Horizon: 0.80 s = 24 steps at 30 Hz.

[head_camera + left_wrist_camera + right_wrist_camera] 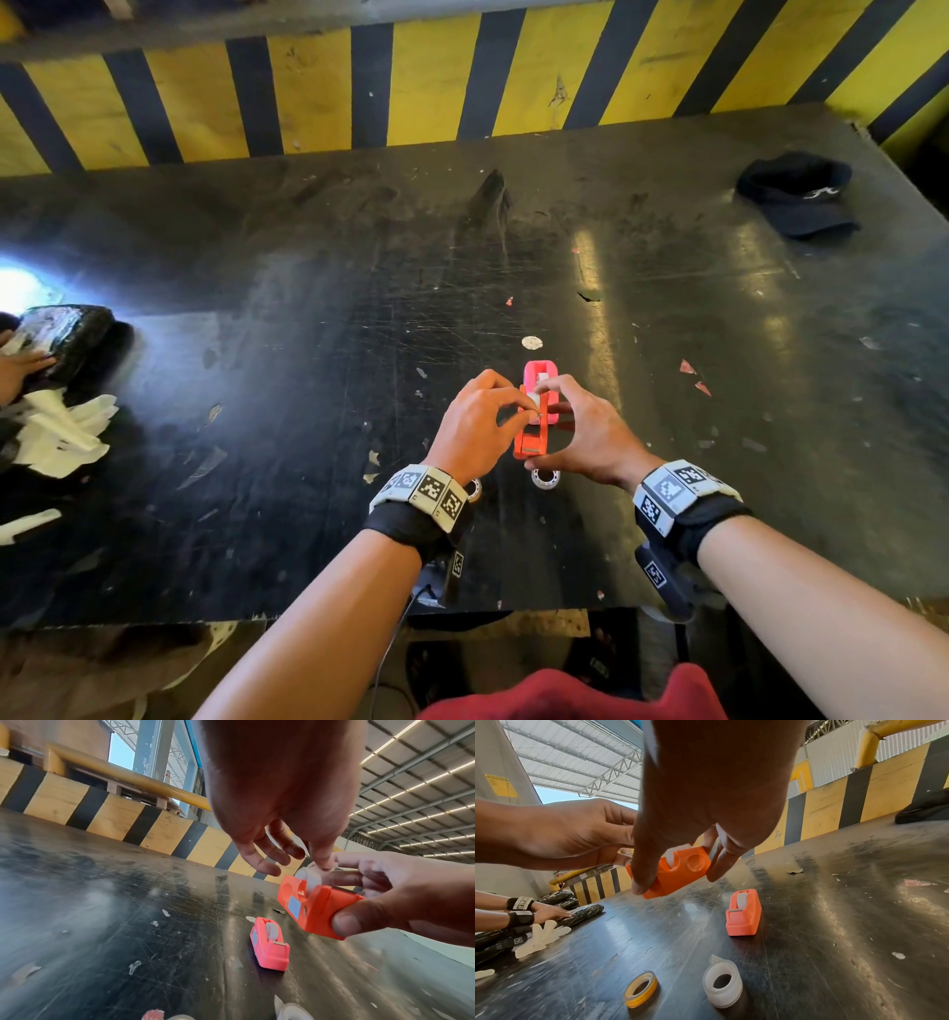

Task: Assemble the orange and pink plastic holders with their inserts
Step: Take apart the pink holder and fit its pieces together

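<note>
The orange holder (531, 437) is lifted a little off the black table (308, 308). My right hand (553, 407) grips it, thumb on one side wall and fingers on the other (680, 871). A white tape roll (309, 877) sits in its slot. My left hand (529, 411) pinches that roll's top from above with thumb and forefinger (312, 861). The pink holder (542, 372) lies on the table just beyond, with a white roll (741, 899) seated in it.
Two loose rolls lie near the front edge, a yellowish one (641, 988) and a white one (722, 986). A black cap (798, 195) rests at the far right. At the left another person's hands (20, 365) handle black wrapped bundles (72, 334) beside white gloves (67, 431). A striped barrier (462, 87) borders the back.
</note>
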Available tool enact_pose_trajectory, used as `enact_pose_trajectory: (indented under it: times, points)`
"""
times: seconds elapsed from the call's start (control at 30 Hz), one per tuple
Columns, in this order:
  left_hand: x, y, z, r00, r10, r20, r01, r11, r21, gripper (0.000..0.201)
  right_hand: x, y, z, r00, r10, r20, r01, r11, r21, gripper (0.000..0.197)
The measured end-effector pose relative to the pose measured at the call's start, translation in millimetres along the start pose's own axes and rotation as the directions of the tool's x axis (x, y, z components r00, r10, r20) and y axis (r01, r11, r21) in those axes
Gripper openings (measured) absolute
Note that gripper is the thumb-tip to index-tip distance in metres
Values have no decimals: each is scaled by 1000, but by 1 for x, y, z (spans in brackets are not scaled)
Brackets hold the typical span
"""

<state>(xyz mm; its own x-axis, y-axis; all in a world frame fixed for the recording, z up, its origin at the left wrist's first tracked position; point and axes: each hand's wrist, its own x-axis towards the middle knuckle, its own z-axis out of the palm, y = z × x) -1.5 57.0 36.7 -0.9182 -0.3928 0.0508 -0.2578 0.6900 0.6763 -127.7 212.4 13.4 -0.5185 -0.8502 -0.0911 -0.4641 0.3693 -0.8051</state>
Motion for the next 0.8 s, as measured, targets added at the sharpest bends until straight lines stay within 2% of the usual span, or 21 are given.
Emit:
enact_pose_trajectory:
  times: [0.27, 0.53, 0.8]
  points:
    - [-9, -4, -3, 997, 0, 71, -2, 1000, 29, 12, 6, 2, -1, 1000, 23, -13, -23, 1000, 12, 98]
    - [-19, -3, -11, 992, 16, 123, -26, 996, 80, 14, 14, 3, -1, 999, 35, 40, -35, 999, 9, 108]
    - [-21, -8, -11, 988, 16, 153, -36, 991, 126, 19, 18, 3, 0, 996, 32, 85, -29, 999, -45, 104]
